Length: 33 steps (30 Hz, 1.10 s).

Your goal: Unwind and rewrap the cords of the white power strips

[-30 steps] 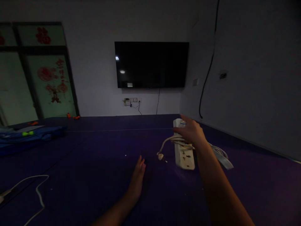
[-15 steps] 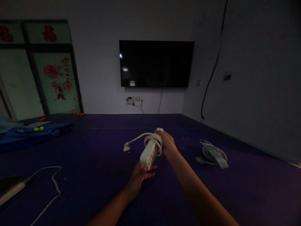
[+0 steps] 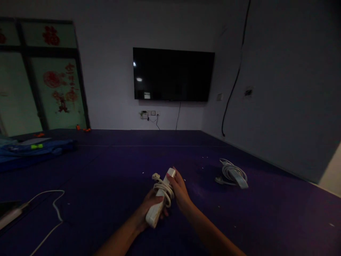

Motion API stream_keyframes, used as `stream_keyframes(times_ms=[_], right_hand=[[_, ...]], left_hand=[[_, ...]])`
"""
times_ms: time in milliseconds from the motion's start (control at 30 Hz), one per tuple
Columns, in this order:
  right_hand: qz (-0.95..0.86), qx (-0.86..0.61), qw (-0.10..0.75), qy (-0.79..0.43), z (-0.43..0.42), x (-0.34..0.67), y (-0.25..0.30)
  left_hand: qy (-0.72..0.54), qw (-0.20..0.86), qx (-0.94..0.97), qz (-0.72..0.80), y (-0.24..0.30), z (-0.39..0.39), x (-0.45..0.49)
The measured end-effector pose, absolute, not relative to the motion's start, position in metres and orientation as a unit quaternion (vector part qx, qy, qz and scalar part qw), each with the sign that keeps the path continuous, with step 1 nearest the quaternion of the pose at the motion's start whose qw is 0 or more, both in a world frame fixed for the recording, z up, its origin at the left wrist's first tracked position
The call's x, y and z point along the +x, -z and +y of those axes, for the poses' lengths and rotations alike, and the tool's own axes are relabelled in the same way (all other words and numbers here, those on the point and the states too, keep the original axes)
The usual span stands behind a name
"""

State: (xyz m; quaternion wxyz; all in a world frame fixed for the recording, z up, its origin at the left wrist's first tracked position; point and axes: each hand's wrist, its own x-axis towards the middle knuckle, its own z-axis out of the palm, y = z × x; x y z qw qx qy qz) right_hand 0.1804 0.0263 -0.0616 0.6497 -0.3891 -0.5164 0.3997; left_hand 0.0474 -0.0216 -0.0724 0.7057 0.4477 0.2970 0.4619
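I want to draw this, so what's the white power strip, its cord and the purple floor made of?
The power strip looks like hard plastic: smooth, off-white, with a stiff boxy shape. The cord is probably rubbery plastic coating; it bends into loose loops. The floor seems a matte mat or carpet with no shine; dim light leaves it open.

The power strip (image 3: pixel 159 205) is in the middle, with the left hand (image 3: pixel 147 208) at its near end and the right hand (image 3: pixel 180 190) at its far end. A second strip (image 3: pixel 234 174) lies on the floor (image 3: pixel 112 170) to the right, a cord (image 3: pixel 52 201) lies to the left, and the TV (image 3: pixel 173 74) is behind.
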Motion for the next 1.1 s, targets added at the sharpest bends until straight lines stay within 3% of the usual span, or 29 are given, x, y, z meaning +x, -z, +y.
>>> stream_keyframes(times_ms=[167,367,800,933,1100], right_hand=[[-0.583,-0.390,0.618,-0.356,0.017,0.187,0.066],[-0.706,-0.399,0.572,-0.124,-0.002,0.198,0.054],[-0.810,-0.340,0.445,0.174,-0.021,0.182,0.055],[-0.796,-0.312,0.480,0.194,-0.024,0.179,0.057],[-0.774,-0.321,0.530,0.131,-0.022,0.179,0.060]], left_hand=[[-0.526,0.632,0.451,0.346,0.076,-0.029,0.048],[-0.614,0.471,0.488,0.404,0.071,-0.023,0.046],[-0.588,0.228,0.643,0.434,0.085,-0.020,0.039],[-0.562,0.196,0.666,0.449,0.084,-0.022,0.037],[-0.602,0.222,0.630,0.437,0.087,-0.015,0.037]])
